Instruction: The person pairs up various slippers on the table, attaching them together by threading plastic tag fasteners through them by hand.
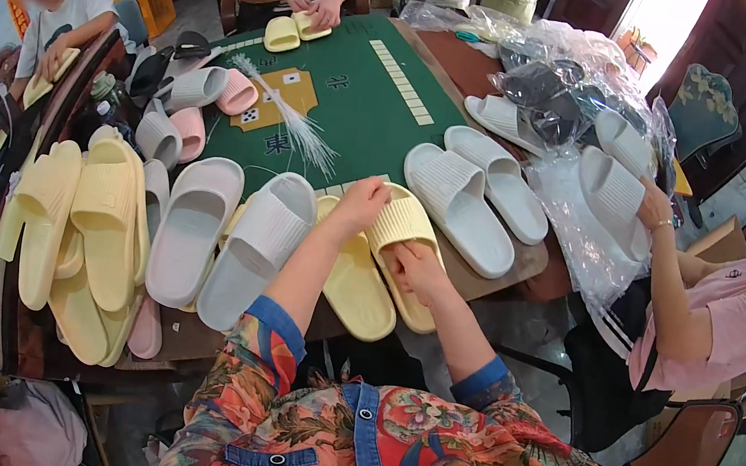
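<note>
My left hand (363, 201) rests on the top edge of a yellow ribbed slipper (405, 223) at the near edge of the green table (364, 97). My right hand (414, 266) grips the same slipper's strap from below. A second yellow slipper (357, 290) lies just left of it, partly under my left forearm. Two white slippers (260, 245) lie further left.
A white slipper pair (470, 199) lies to the right. A bundle of thin white ties (293, 125) lies on the green cloth. Yellow slippers (95, 220) are stacked at left. A person at right holds a white slipper (615, 197) by plastic bags; two other people sit at the far side.
</note>
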Demonstrator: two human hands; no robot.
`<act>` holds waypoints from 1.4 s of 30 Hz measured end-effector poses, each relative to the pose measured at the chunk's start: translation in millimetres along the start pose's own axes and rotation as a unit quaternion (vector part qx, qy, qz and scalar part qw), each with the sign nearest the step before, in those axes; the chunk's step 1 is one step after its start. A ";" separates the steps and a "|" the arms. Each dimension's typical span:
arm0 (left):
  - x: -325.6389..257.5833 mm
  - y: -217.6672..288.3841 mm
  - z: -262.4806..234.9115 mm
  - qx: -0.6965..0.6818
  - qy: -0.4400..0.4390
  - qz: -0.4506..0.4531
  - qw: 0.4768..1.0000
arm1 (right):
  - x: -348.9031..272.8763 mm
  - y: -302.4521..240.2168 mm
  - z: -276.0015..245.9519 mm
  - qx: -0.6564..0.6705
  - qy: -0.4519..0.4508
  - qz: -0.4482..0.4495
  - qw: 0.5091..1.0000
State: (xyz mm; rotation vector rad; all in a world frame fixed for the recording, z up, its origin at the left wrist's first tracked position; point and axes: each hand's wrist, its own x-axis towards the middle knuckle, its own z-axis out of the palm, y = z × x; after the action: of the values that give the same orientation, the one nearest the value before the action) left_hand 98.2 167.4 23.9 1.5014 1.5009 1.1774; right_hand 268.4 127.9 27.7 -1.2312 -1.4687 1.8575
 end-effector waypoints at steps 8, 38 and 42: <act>-4.9 -10.9 -5.4 -0.214 -0.009 -0.026 0.977 | 4.8 -14.6 12.0 -0.431 0.065 -0.120 0.892; 1.5 -10.4 -17.8 -0.300 -0.124 -0.093 0.941 | 46.4 9.8 24.7 -0.074 0.089 -0.090 0.989; -4.3 -10.9 -17.9 -0.325 -0.101 -0.093 0.936 | 41.3 2.4 26.8 0.030 0.081 -0.033 0.996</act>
State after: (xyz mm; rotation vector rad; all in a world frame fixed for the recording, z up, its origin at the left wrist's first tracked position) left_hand 78.0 161.9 19.3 0.9688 0.9511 1.2021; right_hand 225.6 146.2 11.4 -1.2595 -1.3408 1.7031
